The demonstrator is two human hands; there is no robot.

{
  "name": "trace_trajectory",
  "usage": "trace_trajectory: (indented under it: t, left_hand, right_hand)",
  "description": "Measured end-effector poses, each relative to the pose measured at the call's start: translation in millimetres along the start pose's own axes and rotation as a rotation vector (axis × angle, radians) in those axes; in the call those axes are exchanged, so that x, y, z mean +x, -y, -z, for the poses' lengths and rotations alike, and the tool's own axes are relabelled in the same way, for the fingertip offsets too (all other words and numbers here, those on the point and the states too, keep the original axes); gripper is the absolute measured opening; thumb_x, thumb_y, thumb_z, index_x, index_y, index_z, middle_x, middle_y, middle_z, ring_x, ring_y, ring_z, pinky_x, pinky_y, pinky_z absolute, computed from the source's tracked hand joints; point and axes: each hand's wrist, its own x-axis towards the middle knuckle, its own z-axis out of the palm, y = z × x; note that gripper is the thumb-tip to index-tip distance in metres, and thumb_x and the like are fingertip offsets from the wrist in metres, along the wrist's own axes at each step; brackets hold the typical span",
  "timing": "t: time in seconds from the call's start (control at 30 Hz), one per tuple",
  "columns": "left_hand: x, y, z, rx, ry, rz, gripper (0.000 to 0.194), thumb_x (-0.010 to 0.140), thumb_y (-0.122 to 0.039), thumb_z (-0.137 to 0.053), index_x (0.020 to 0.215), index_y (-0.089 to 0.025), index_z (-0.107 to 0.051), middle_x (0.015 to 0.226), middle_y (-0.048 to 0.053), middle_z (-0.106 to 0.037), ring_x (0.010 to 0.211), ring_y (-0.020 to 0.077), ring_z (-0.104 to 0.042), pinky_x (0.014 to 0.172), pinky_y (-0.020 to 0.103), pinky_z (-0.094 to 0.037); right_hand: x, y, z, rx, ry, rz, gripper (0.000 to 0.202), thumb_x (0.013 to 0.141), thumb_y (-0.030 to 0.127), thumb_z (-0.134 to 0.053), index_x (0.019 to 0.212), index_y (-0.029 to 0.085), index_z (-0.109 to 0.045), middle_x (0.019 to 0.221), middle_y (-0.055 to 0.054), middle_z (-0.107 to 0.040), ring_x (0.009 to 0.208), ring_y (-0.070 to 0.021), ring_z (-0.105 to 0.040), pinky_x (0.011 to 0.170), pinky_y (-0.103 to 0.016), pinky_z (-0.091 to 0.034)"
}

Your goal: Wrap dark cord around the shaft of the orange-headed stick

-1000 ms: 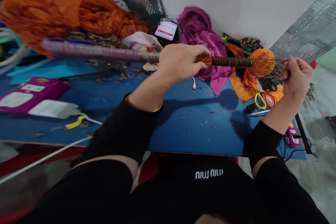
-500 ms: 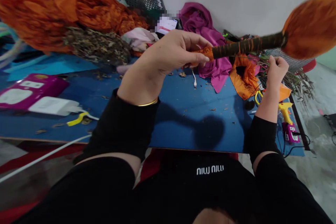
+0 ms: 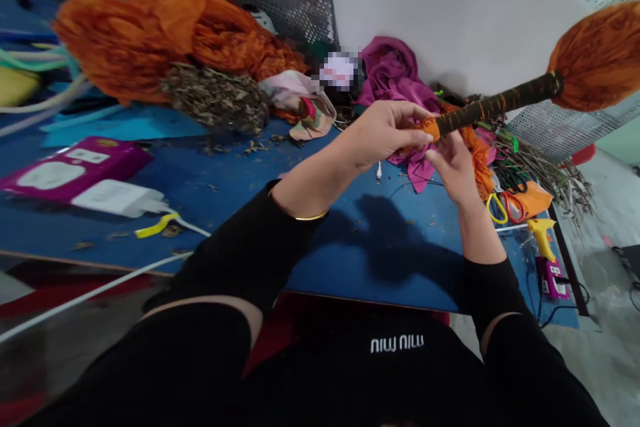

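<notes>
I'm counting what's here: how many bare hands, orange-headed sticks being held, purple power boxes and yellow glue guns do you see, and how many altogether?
Bare hands: 2 (left hand, right hand)
Held sticks: 1 (orange-headed stick)
Purple power boxes: 2 (left power box, right power box)
Glue guns: 1 (yellow glue gun)
Total: 6
</notes>
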Motion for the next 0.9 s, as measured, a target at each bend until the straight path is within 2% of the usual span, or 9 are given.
trace_trajectory:
  t: [0.13,0.2,0.27,0.33,0.37,0.47,0.57,0.63,0.9]
  left_hand:
    - [3.3,3.8,0.3,-0.027,-0.007,0.006,0.034,0.091,-0.019,-0.071,0.125,-0.014,-0.075,0.074,0.004,-0.071,0.060,0.0130,-0.061,0.058,0.029,-0.048]
    - [6.4,6.3,0.7,-0.010,-0.039,0.017,0.034,0.092,-0.019,-0.070,0.126,-0.015,-0.074,0.071,0.003,-0.070,0.058,0.0127,-0.058,0.057,0.029,-0.047]
    - [8.9,8.4,-0.8,-0.032,-0.054,0.036,0.033,0.093,-0.019,-0.069,0.125,-0.014,-0.074,0.069,0.002,-0.068,0.056,0.0118,-0.055,0.055,0.029,-0.045]
    - [10.3,10.1,-4.1,-0.087,-0.033,0.058,0.029,0.092,-0.018,-0.069,0.121,-0.014,-0.075,0.071,0.002,-0.068,0.054,0.0107,-0.053,0.054,0.028,-0.044]
    - [10.6,10.6,-6.0,-0.112,-0.014,0.069,0.027,0.092,-0.018,-0.069,0.118,-0.015,-0.076,0.072,0.003,-0.069,0.053,0.0104,-0.052,0.053,0.028,-0.043]
    - [10.3,11.5,-10.1,-0.141,0.066,0.099,0.019,0.091,-0.018,-0.071,0.108,-0.016,-0.079,0.074,0.004,-0.071,0.052,0.0106,-0.053,0.052,0.029,-0.040]
    - [9.2,11.1,-10.6,-0.148,0.159,0.109,0.016,0.089,-0.021,-0.074,0.103,-0.018,-0.082,0.076,0.006,-0.073,0.051,0.0107,-0.052,0.051,0.030,-0.037]
    - [8.2,10.3,-10.9,-0.178,0.182,0.108,0.013,0.088,-0.023,-0.074,0.097,-0.018,-0.082,0.074,0.006,-0.073,0.050,0.0103,-0.050,0.050,0.029,-0.036]
    - [9.4,15.8,-18.9,-0.384,0.132,0.146,0.004,0.082,-0.018,-0.072,0.079,-0.017,-0.073,0.060,0.001,-0.061,0.045,0.0083,-0.041,0.046,0.027,-0.027]
  right_hand:
    - [-9.3,19.8,0.0,-0.054,0.048,-0.092,0.053,0.095,0.072,-0.061,0.074,0.024,-0.063,0.065,0.003,-0.061,0.063,-0.0122,-0.058,0.068,-0.029,-0.055]
    - [-12.6,32.5,5.7,-0.147,-0.091,-0.001,0.048,0.100,0.064,-0.059,0.074,0.024,-0.067,0.071,0.001,-0.063,0.070,-0.0134,-0.061,0.074,-0.031,-0.056]
    - [-14.0,38.8,6.5,-0.116,-0.248,0.136,0.044,0.099,0.063,-0.061,0.077,0.026,-0.070,0.092,-0.004,-0.068,0.094,-0.0186,-0.068,0.088,-0.038,-0.060]
    - [-13.8,36.5,1.7,0.033,-0.266,0.214,0.046,0.098,0.066,-0.060,0.077,0.026,-0.070,0.100,-0.007,-0.069,0.109,-0.0236,-0.070,0.100,-0.046,-0.061]
    - [-13.3,33.0,-1.7,0.119,-0.246,0.216,0.049,0.098,0.069,-0.058,0.075,0.027,-0.069,0.095,-0.007,-0.068,0.105,-0.0241,-0.071,0.100,-0.049,-0.062]
    - [-10.8,21.9,-9.0,0.283,-0.253,0.104,0.054,0.097,0.072,-0.054,0.069,0.026,-0.058,0.066,0.000,-0.050,0.062,-0.0160,-0.057,0.074,-0.042,-0.062]
    - [-8.3,21.0,-9.0,0.330,-0.380,-0.058,0.056,0.095,0.071,-0.057,0.065,0.025,-0.047,0.059,0.006,-0.034,0.045,-0.0084,-0.029,0.047,-0.029,-0.039]
    - [-8.0,26.5,-8.4,0.329,-0.436,-0.111,0.057,0.094,0.070,-0.060,0.064,0.024,-0.043,0.058,0.007,-0.031,0.044,-0.0071,-0.025,0.045,-0.028,-0.031]
    - [-19.1,41.2,-23.3,0.182,-0.516,-0.179,0.060,0.094,0.075,-0.054,0.066,0.024,-0.041,0.059,0.006,-0.035,0.048,-0.0071,-0.028,0.047,-0.027,-0.028]
